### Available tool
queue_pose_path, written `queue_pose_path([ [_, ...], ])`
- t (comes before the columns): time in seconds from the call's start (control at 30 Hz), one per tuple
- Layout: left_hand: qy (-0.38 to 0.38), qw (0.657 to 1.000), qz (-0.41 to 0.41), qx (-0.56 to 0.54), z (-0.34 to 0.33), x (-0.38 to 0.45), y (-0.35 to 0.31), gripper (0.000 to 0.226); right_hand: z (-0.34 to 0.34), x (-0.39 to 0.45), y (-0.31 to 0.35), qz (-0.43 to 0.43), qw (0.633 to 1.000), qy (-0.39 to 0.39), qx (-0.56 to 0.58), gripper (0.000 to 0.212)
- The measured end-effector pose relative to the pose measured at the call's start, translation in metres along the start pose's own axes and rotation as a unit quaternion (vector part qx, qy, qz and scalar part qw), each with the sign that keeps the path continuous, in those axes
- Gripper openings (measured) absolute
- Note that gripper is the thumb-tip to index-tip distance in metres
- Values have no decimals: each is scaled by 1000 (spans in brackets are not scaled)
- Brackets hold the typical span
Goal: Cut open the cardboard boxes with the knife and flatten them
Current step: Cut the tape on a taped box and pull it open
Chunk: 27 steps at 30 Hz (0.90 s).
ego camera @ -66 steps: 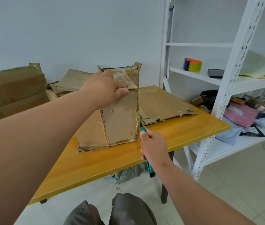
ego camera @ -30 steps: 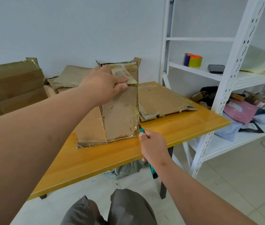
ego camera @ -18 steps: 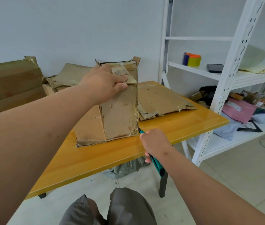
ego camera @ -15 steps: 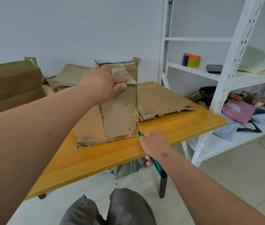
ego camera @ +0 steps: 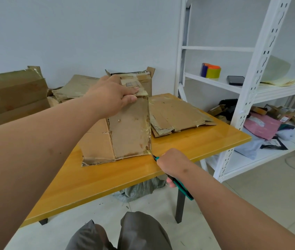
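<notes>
On the far left, behind the table [ego camera: 107, 179], more cardboard boxes [ego camera: 11, 98] are stacked against the wall, not yet dealt with.

The box being worked on [ego camera: 123, 130] is stood on the orange table top, near its middle, half collapsed and leaning. Its upper edge is held by the left hand [ego camera: 112, 95]; the fingers are laid together over the top flap and the thumb is pressed against the front panel, so the flap is pinched between them. The cardboard is judged to be light, fairly stiff across its panels but ready to fold along its creases; shiny tape along the right edge is likely to be slippery, so the bare top flap seems the better place to hold.

At the lower right corner of the box, the knife [ego camera: 180, 186] is gripped by the right hand [ego camera: 172, 164], whose fingers are curled tightly round the teal handle. The blade tip is seen just at the taped corner; whether it is touching cannot be told.

Further right, already flattened cardboard [ego camera: 175, 114] is lying on the table, beside a white shelf [ego camera: 247, 91].
</notes>
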<state>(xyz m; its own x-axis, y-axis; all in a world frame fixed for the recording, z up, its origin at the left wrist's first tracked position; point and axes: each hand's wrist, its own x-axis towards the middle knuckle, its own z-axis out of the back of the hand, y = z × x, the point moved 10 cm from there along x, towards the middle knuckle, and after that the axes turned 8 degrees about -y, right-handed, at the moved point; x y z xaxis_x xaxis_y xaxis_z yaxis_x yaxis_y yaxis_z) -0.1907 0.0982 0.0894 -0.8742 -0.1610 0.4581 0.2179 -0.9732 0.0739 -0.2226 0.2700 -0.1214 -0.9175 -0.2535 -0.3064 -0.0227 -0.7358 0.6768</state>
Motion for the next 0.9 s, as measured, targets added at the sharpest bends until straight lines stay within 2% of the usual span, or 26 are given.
queue_pose_path([
  [0.1, 14, 1000, 5, -7, 5, -5, 18, 44, 7, -3, 8, 66, 997, -10, -35, 25],
  [0.2, 24, 999, 0, -33, 6, -16, 41, 46, 9, -6, 8, 82, 996, -17, -18, 13],
  [0.4, 20, 996, 8, -82, 22, -40, 59, 56, 13, -10, 22, 148, 985, -81, 38, 33],
  [0.53, 5, 998, 61, -4, 36, -51, 72, 81, 10, -12, 46, 224, 968, -112, -28, 43],
  [0.6, 7, 997, 79, 18, 39, -55, 79, 86, 2, -11, 55, 239, 963, -109, -69, 46],
  [0.67, 15, 996, 92, 14, 41, -60, 86, 77, -7, -8, 61, 248, 957, -102, -109, 47],
  [0.8, 16, 995, 97, -34, 57, -74, 98, 44, -16, 2, 69, 250, 945, -119, -175, 48],
  [0.9, 25, 993, 114, -19, 64, -89, 120, 39, -19, 9, 78, 249, 931, -148, -221, 48],
])
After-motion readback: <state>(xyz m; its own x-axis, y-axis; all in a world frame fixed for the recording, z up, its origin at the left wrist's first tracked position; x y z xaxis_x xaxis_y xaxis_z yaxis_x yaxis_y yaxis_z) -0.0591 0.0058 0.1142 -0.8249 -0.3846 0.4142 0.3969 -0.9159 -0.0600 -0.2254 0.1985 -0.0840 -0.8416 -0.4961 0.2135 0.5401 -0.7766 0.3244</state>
